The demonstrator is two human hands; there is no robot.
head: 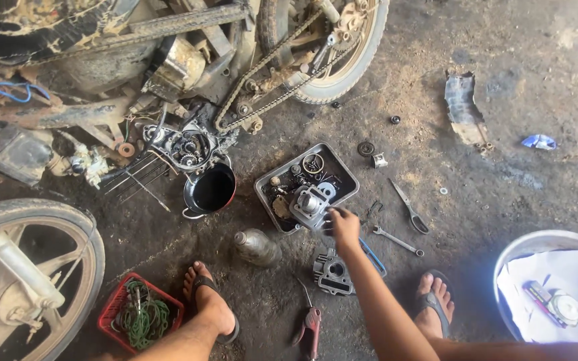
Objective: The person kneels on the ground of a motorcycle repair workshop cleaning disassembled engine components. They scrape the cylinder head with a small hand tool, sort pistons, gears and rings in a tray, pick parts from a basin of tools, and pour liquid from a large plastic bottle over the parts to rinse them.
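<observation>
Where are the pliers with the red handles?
In the head view, the red-handled pliers lie on the dirt floor at the bottom centre, between the person's two sandalled feet, just below the grey engine part.

dirt floor (pixel 503 134) | metal tray (pixel 346 175) (parts inside), black pot (pixel 212 189), bottle (pixel 257 247), spanner (pixel 397 241), red basket (pixel 112 314)

Taking the metal tray (pixel 346 175) as landmark: an engine cylinder (pixel 309 204) lies in its near corner, with the right hand (pixel 344 225) touching it. Left of the tray stands a pot (pixel 211 190); right of it lie pliers (pixel 409 206) and a wrench (pixel 396 241). Nearer than the tray lie a bottle (pixel 257 247) and a cylinder head (pixel 333 271).
</observation>
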